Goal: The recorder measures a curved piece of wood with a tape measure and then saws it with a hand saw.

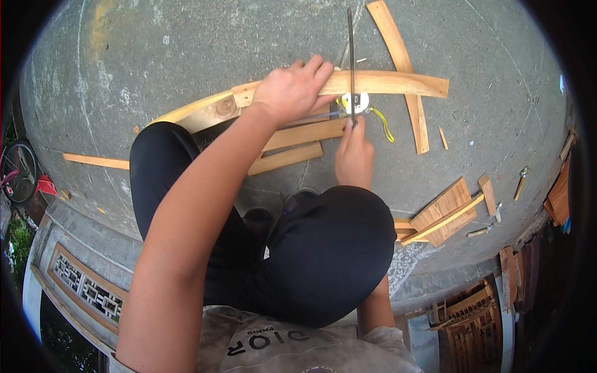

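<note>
My left hand [292,90] grips a long, pale wooden board [404,84] lying crosswise, its fingers curled over the top near the middle. My right hand [353,152] is closed on the lower end of a long, thin dark saw blade [351,43], which lies upright in the picture across the board, to the right of my left hand. Under the board is a tape measure [356,103] with a yellow strap, partly hidden. Short wooden slats [314,130] lie below the board, and another plank [390,34] crosses beneath its right part.
My knees in dark trousers frame the work. On the concrete ground are more wood pieces [441,221], a narrow strip [93,160] at left and several small tools [521,183] at right. A bicycle wheel [17,171] is at far left, wooden furniture [463,329] at lower right.
</note>
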Demonstrator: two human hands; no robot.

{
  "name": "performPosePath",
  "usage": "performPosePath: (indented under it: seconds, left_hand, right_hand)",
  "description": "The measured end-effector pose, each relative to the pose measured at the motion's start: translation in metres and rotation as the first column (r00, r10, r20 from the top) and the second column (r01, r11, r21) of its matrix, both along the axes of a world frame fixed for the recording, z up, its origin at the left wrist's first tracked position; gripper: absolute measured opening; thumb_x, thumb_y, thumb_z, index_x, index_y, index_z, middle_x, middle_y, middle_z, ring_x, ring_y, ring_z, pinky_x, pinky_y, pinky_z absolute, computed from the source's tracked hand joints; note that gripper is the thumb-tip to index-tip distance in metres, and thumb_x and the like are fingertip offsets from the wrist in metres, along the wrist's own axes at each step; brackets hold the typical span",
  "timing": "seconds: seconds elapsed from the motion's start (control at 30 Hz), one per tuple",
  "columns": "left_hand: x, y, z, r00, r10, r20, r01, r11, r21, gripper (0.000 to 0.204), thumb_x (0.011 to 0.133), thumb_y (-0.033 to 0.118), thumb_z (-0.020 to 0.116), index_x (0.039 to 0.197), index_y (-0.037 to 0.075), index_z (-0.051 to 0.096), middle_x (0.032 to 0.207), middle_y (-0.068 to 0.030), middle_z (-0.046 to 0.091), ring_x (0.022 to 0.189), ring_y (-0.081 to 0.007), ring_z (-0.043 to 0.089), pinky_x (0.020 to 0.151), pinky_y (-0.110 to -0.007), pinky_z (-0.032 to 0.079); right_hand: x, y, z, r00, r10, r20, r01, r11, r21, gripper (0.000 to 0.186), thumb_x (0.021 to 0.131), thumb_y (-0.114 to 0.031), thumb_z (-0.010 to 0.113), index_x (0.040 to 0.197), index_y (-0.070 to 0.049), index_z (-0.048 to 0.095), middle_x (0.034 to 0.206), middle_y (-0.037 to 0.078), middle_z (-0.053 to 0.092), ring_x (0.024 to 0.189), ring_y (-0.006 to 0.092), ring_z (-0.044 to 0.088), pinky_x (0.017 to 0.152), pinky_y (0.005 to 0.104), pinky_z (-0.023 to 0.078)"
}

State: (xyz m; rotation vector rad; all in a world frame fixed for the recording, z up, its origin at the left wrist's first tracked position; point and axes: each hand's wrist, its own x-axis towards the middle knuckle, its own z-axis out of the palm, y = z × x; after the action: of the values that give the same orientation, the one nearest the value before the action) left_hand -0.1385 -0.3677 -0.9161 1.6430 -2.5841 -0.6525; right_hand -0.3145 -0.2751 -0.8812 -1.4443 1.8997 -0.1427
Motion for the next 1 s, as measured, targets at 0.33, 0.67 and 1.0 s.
performPosePath:
  seconds: [0.33, 0.67, 1.0]
  left_hand:
    - [0.010, 0.003, 0.003, 1.000, -0.008, 0.007, 0.008, 0.998, 0.063, 0.047, 0.100, 0.052, 0.058, 0.121, 0.010, 0.054, 0.111, -0.0076, 0.060, 0.096, -0.0243, 0.071, 0.066, -0.036, 0.064]
    - [0.007, 0.000, 0.003, 1.000, 0.000, 0.012, -0.001, 0.998, 0.057, 0.049, 0.097, 0.054, 0.060, 0.117, 0.009, 0.056, 0.112, -0.0056, 0.059, 0.098, -0.0226, 0.071, 0.067, -0.035, 0.063]
    - [-0.009, -0.003, 0.005, 1.000, -0.003, -0.026, 0.005, 0.997, 0.072, 0.049, 0.099, 0.055, 0.058, 0.117, 0.010, 0.055, 0.109, -0.0060, 0.058, 0.096, -0.0227, 0.071, 0.067, -0.035, 0.063]
  right_hand:
    - [0.015, -0.013, -0.006, 1.000, -0.013, 0.023, 0.013, 1.000, 0.005, 0.021, 0.110, -0.021, 0.048, 0.120, -0.003, 0.054, 0.087, 0.028, 0.069, 0.086, 0.0511, 0.067, 0.067, 0.0553, 0.050]
    - [0.010, -0.004, -0.021, 0.999, -0.036, 0.010, 0.037, 0.996, -0.085, 0.020, 0.108, -0.017, 0.050, 0.123, -0.003, 0.055, 0.077, 0.028, 0.067, 0.074, 0.0491, 0.067, 0.060, 0.0553, 0.048]
    - [-0.002, 0.004, -0.014, 0.997, -0.073, 0.009, 0.073, 0.981, -0.177, 0.015, 0.107, -0.012, 0.051, 0.117, 0.000, 0.055, 0.077, 0.028, 0.067, 0.074, 0.0495, 0.067, 0.059, 0.0551, 0.049]
